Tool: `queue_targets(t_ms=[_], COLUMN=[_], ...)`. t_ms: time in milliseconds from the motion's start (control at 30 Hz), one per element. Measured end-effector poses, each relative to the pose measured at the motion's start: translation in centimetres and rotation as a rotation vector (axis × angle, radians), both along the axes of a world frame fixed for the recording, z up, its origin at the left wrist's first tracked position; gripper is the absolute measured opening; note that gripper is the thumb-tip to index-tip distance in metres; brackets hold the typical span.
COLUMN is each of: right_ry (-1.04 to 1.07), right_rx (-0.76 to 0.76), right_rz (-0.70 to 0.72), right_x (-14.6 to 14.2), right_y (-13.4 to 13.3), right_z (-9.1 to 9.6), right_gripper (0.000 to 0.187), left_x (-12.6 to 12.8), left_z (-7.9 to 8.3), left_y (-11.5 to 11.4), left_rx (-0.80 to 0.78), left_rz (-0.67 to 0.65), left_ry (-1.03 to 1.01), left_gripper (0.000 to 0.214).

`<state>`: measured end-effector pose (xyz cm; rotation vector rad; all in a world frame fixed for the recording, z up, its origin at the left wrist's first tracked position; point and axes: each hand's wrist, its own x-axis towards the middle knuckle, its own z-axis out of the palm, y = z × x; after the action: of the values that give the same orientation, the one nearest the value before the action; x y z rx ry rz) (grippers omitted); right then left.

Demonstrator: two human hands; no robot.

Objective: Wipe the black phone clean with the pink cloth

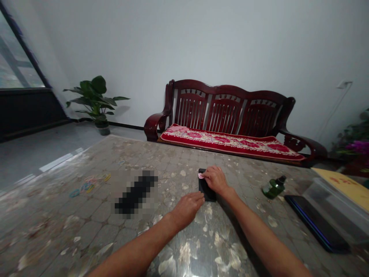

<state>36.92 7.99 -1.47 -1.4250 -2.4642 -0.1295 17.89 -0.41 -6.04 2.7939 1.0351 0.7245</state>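
A black phone [206, 191] lies flat on the patterned tabletop, straight ahead of me. My left hand [188, 209] is at its lower left edge, with the fingers closed together and the fingertips holding the phone; the thumb is hidden. Over the upper part of the phone, my right hand [215, 179] pinches a small pink cloth [201, 176] and presses it against the surface near the top left corner. Most of the cloth is under the fingers, and the right hand covers the phone's upper right side.
Left of my hands are a blurred-out black object [135, 194] and several coloured rubber bands [89, 184]. On the right stand a green bottle [273, 187], a larger dark phone [317, 223] and a clear plastic box [340, 207] with yellow paper [343, 186]. A wooden bench [225, 111] stands beyond the table.
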Motion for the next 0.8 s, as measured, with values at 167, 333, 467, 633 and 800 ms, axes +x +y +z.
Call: queue_targets(t_ms=[167,333,467,633,800], right_ry=[0.021,0.061,0.071,0.061,0.049], right_rx=[0.02,0.018,0.008,-0.021,-0.04], right_rz=[0.043,0.054,0.093,0.004,0.09], right_x=[0.5,1.1,1.3,1.5,1.8], right_y=[-0.5,-1.0,-1.4,-2.0,-2.8], right_z=[-0.4,-0.6,-0.4,-0.1,0.2], right_gripper=[0.024,0.023,0.024,0.025,0.025], left_x=[-0.1,-0.2,-0.2,-0.2,-0.2], left_z=[-0.4,-0.9,-0.9,-0.3,-0.4], left_y=[0.1,0.2,0.2,0.1,0.0], left_rx=[0.001,-0.012,-0.023,-0.04,-0.041], left_rz=[-0.013,-0.006,-0.01,-0.015,-0.009], left_ry=[-0.013,-0.01,-0.021,-0.028,-0.03], left_gripper=[0.033,0.037,0.038,0.036,0.04])
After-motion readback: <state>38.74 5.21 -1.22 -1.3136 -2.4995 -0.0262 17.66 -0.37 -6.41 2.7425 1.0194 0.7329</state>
